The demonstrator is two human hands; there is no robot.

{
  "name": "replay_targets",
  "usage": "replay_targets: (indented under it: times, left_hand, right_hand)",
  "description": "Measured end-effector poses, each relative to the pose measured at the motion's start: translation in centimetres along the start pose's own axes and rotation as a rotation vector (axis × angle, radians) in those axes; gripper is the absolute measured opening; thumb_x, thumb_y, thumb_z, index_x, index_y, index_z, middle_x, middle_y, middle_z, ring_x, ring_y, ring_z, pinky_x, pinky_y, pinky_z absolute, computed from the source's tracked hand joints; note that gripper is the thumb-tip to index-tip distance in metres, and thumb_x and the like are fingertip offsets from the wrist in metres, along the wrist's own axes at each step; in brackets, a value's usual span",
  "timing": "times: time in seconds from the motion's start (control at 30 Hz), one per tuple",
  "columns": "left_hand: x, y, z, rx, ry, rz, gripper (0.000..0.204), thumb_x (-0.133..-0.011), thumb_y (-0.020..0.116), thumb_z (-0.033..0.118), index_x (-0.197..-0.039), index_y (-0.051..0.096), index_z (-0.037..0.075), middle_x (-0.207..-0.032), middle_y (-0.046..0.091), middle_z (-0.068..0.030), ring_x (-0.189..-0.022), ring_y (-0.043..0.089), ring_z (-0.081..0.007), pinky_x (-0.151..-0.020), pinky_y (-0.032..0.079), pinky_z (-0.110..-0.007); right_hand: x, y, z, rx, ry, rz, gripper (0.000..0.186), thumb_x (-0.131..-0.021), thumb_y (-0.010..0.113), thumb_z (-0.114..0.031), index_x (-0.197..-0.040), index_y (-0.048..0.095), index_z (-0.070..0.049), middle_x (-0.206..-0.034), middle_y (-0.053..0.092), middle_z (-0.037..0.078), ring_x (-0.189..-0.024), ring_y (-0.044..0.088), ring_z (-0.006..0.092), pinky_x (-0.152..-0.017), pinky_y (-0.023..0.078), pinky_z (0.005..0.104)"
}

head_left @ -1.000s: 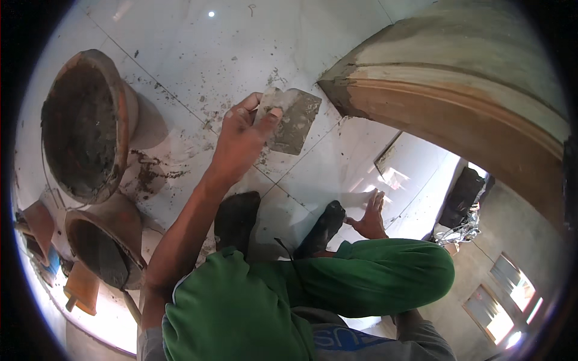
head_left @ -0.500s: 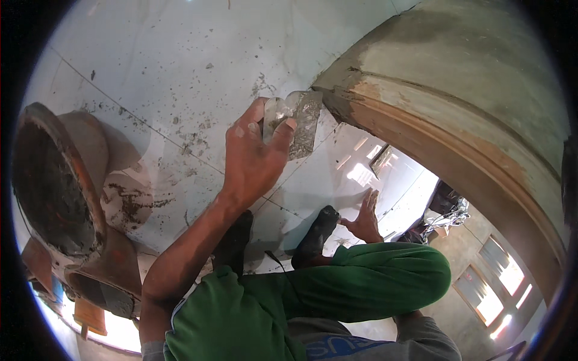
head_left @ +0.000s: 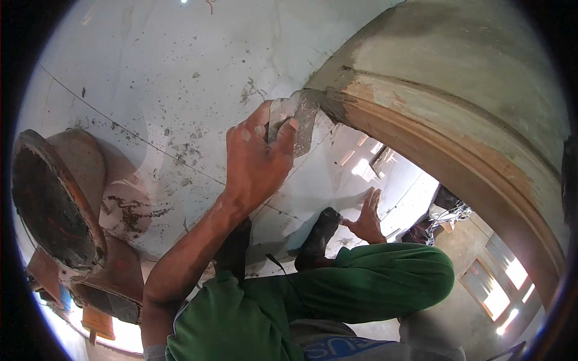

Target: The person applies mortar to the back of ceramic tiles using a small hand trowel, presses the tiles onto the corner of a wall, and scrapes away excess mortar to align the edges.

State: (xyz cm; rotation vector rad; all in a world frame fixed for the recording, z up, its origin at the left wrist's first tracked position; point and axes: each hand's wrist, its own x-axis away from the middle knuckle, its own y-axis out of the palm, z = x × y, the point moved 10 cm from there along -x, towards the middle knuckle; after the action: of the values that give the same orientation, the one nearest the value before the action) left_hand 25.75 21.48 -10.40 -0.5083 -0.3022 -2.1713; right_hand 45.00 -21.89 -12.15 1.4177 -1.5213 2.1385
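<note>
My left hand [head_left: 259,153] grips a flat, mortar-smeared scraper blade [head_left: 303,131] by its near end, thumb across it. The blade's far edge is at the lower corner of the door frame [head_left: 409,132], where the wood has dark mortar on it; whether they touch I cannot tell. My right hand [head_left: 366,221] is open, fingers apart, low beside my dark-covered right foot [head_left: 316,237], over the white tiled floor [head_left: 180,78]. Whether it rests on the floor is unclear.
A mortar-coated bucket [head_left: 96,168] stands at the left, with a second bucket [head_left: 120,259] below it and an orange tool [head_left: 99,322] at the lower left. The plastered wall [head_left: 469,60] rises at the right. Dark items with tangled wire [head_left: 445,213] lie beyond the frame.
My left hand with the blade has moved forward and right toward the frame's corner. The view has shifted, so the buckets sit lower and farther left. My right hand stays beside the foot.
</note>
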Motion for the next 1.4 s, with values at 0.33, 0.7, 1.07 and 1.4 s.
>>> replay_targets:
  times: [0.33, 0.7, 1.07, 1.4]
  left_hand:
    - [-0.4, 0.5, 0.2, -0.099, 0.071, 0.041, 0.015, -0.102, 0.067, 0.013, -0.110, 0.069, 0.000, -0.078, 0.065, -0.0021, -0.069, 0.055, -0.0080, -0.062, 0.047, -0.029]
    - [-0.6, 1.0, 0.7, -0.088, 0.075, 0.030, 0.018, -0.101, 0.066, 0.013, -0.111, 0.069, -0.001, -0.078, 0.066, -0.0058, -0.067, 0.056, -0.0119, -0.063, 0.049, -0.032]
    - [-1.6, 0.8, 1.6, -0.131, 0.034, -0.059, 0.018, -0.099, 0.065, 0.011, -0.111, 0.068, -0.002, -0.078, 0.068, -0.0067, -0.067, 0.058, -0.0139, -0.065, 0.050, -0.034]
    - [-1.7, 0.5, 2.6, -0.161, 0.034, -0.120, 0.018, -0.098, 0.063, 0.011, -0.110, 0.068, -0.002, -0.082, 0.067, -0.0078, -0.068, 0.056, -0.0115, -0.062, 0.049, -0.031]
  right_hand:
    - [-0.1, 0.1, -0.1, 0.017, -0.027, 0.015, 0.153, -0.070, 0.098, -0.040, -0.162, -0.014, 0.007, -0.163, -0.012, 0.047, -0.156, 0.000, 0.0594, -0.127, 0.021, 0.0590]
    - [0.0, 0.1, 0.0, 0.010, -0.080, 0.040, 0.152, -0.071, 0.095, -0.052, -0.162, -0.012, 0.007, -0.161, -0.007, 0.051, -0.153, 0.001, 0.0655, -0.124, 0.024, 0.0644]
    - [-0.1, 0.3, 0.2, 0.032, -0.067, 0.034, 0.153, -0.070, 0.097, -0.047, -0.163, -0.012, 0.006, -0.161, -0.008, 0.051, -0.153, 0.002, 0.0649, -0.123, 0.028, 0.0624]
    - [-0.1, 0.0, -0.3, 0.015, -0.041, 0.023, 0.153, -0.069, 0.097, -0.046, -0.163, -0.013, 0.005, -0.162, -0.007, 0.049, -0.154, 0.003, 0.0643, -0.123, 0.029, 0.0622]
